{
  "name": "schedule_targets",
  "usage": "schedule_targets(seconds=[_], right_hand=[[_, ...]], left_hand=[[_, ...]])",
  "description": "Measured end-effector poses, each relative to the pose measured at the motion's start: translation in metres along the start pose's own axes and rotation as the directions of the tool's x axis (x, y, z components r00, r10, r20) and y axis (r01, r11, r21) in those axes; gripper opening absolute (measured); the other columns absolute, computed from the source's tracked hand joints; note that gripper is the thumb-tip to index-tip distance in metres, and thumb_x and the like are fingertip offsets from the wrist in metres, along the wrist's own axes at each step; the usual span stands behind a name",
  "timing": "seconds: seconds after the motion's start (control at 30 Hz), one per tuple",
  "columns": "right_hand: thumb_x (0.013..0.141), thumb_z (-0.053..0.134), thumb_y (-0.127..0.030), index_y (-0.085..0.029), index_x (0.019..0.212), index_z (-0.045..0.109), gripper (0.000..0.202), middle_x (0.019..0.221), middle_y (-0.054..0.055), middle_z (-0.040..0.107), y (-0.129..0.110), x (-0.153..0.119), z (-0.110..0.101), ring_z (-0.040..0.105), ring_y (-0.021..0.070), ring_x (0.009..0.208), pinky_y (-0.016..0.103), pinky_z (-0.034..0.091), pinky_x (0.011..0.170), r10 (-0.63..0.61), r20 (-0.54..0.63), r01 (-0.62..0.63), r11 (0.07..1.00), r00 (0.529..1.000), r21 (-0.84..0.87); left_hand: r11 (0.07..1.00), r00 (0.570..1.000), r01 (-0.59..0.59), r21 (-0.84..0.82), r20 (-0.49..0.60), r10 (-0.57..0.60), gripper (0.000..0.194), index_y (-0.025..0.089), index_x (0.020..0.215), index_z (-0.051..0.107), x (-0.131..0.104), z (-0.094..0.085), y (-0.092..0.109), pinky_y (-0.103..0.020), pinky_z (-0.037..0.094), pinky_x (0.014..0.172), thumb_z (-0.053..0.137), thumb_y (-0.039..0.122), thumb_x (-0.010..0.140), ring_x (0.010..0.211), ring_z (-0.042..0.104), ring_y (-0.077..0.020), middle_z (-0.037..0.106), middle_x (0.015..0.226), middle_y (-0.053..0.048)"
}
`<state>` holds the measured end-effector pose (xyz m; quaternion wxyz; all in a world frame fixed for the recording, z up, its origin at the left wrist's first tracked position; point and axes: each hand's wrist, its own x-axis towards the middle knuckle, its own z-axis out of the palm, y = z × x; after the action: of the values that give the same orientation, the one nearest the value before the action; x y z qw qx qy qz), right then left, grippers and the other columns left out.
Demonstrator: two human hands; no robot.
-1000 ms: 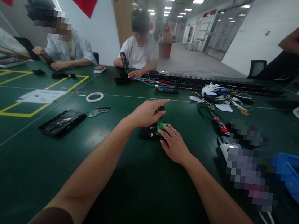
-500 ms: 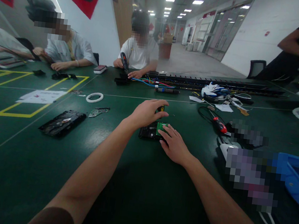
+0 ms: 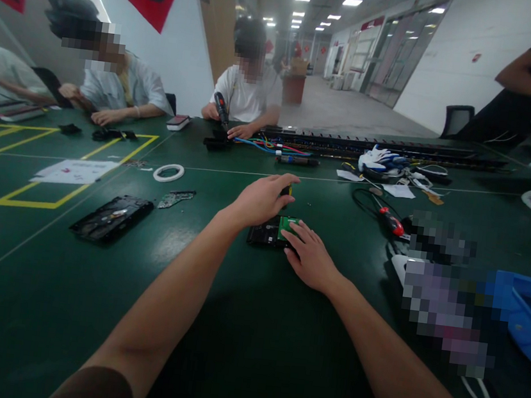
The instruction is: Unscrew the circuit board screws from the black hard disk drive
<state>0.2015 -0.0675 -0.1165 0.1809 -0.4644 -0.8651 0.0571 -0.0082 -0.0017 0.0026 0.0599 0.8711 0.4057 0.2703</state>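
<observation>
In the head view, the left grip (image 3: 260,200) was curled, thumb and fingers bent around a black-and-yellow piece (image 3: 288,191) mostly hidden by the hand. The right grip (image 3: 309,256) was spread, its fingertips resting on a green board (image 3: 286,227). That board sat at the right end of a black device (image 3: 261,233), which lay on the tabletop (image 3: 15,304) just below the left grip and left of the right one. Left of the left grip lay a circuit board (image 3: 176,199) and, farther out, a black casing (image 3: 111,219). A red-handled tool (image 3: 392,222) lay well right of both.
</observation>
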Motion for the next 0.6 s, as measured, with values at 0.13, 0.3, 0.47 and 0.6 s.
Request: schedule_targets(seconds=[0.13, 0.3, 0.47, 0.6], right_hand=[[0.104, 0.051, -0.033, -0.026, 0.153, 0.053, 0.049, 0.167, 0.01, 0.043, -0.0005, 0.0008, 0.0, 0.026, 0.0325, 0.16, 0.063, 0.03, 0.126, 0.008, 0.005, -0.008, 1.0, 1.0, -0.007], [0.105, 0.051, -0.035, -0.027, 0.153, 0.053, 0.049, 0.167, 0.009, 0.042, 0.0011, 0.0007, 0.0015, 0.026, 0.0327, 0.16, 0.063, 0.029, 0.126, 0.007, 0.006, -0.007, 1.0, 1.0, -0.005], [0.106, 0.049, -0.036, -0.028, 0.155, 0.051, 0.05, 0.168, 0.008, 0.041, 0.0009, 0.0, 0.0003, 0.025, 0.0319, 0.16, 0.062, 0.029, 0.127, 0.016, 0.015, -0.016, 1.0, 1.0, 0.0], [0.106, 0.049, -0.035, -0.025, 0.154, 0.052, 0.049, 0.168, 0.009, 0.041, -0.0011, 0.0001, -0.0019, 0.025, 0.0323, 0.16, 0.062, 0.029, 0.127, 0.015, 0.019, -0.015, 1.0, 1.0, -0.007]], left_hand=[[1.0, 1.0, 0.003, 0.026, -0.005, -0.002, 0.031, 0.024, 0.13, 0.065, -0.0003, -0.0004, 0.0004, -0.041, 0.054, 0.093, 0.063, 0.035, 0.102, 0.103, 0.069, -0.0251, 0.071, 0.118, -0.01], [0.999, 0.999, -0.034, -0.011, -0.028, 0.033, 0.041, 0.023, 0.139, 0.062, -0.0011, -0.0003, 0.0007, -0.039, 0.054, 0.096, 0.064, 0.036, 0.101, 0.102, 0.068, -0.0232, 0.071, 0.119, -0.01], [0.996, 0.996, -0.084, -0.04, -0.04, 0.083, 0.056, 0.013, 0.155, 0.048, -0.0007, 0.0028, -0.0018, -0.039, 0.052, 0.104, 0.057, 0.019, 0.1, 0.114, 0.067, -0.0241, 0.068, 0.13, -0.014], [0.995, 0.996, -0.083, -0.062, -0.04, 0.08, 0.052, 0.014, 0.151, 0.052, 0.0, 0.0034, -0.002, -0.042, 0.048, 0.112, 0.058, 0.019, 0.1, 0.125, 0.064, -0.0262, 0.066, 0.139, -0.015]])
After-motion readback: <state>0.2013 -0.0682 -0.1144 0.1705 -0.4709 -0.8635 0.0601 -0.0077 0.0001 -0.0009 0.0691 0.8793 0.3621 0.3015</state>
